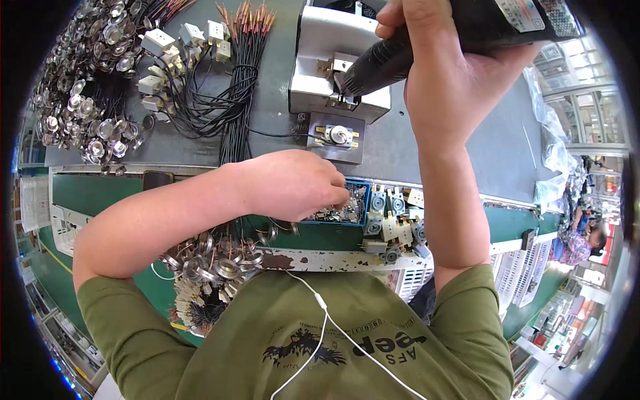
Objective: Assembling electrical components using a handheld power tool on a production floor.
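My right hand (pixel 447 73) is wrapped round a black handheld power tool (pixel 380 67) with a ribbed nose. The tool's tip points into a silvery metal fixture (pixel 310 60), at a small white part (pixel 343 63) seated there. Fingers bent together, my left hand (pixel 293 187) reaches into a blue tray (pixel 367 203) of small metal pieces; what the fingertips pinch, if anything, is hidden. Just beyond it, a round white component (pixel 339 136) with brass terminals sits on a metal block (pixel 353 155), joined to a black wire.
A bundle of black wires (pixel 240 100) and several white connectors (pixel 158 41) lie at the left, beside a heap of round metal caps (pixel 87 107). Loose switch-like parts (pixel 393 223) sit right of the tray. More capped wires (pixel 220 263) hang at the table's front edge.
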The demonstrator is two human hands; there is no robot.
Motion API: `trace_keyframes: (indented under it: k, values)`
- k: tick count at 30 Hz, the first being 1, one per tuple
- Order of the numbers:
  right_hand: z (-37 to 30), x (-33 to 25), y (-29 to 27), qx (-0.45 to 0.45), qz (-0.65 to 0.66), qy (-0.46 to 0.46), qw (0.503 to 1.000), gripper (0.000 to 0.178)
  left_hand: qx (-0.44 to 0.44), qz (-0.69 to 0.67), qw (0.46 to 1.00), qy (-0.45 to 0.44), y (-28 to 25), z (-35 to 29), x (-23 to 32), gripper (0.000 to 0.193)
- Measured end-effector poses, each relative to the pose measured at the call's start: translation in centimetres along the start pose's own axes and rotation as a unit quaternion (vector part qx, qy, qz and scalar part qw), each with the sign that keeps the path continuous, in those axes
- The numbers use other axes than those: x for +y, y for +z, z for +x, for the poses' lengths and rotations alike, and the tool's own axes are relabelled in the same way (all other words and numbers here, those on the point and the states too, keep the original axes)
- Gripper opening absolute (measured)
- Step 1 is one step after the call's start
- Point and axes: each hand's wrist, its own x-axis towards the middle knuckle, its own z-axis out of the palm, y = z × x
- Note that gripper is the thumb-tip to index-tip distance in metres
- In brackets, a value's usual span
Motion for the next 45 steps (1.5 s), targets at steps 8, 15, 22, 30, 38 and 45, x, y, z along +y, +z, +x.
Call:
trace_keyframes:
  k: [8,15,22,30,38,45]
  values:
    - [-0.2,-0.8,1.0,0.030,-0.193,0.062,0.979,0.055,0.054,-0.023,0.998,0.021,-0.8,0.0,0.1,0.013]
    - [1.1,-0.2,-2.3,-0.116,-0.211,-0.074,0.968,0.026,0.069,-0.005,0.998,0.009,-1.3,-0.3,0.2,0.013]
    - [-0.3,-1.4,0.2,-0.016,-0.236,0.039,0.971,0.020,0.086,0.007,0.996,0.008,-1.2,-0.6,0.3,0.016]
    - [1.6,1.2,-3.0,-0.102,-0.182,-0.044,0.977,0.036,0.095,0.002,0.995,0.017,-1.6,-0.3,0.6,0.015]
    - [0.6,-0.5,-1.7,-0.059,-0.180,-0.019,0.982,0.023,0.126,0.022,0.992,-0.004,-2.9,-1.2,0.6,0.014]
    - [-0.1,-1.1,-0.3,0.022,-0.205,0.050,0.977,0.032,0.122,0.029,0.992,-0.015,-2.5,-1.3,0.6,0.015]
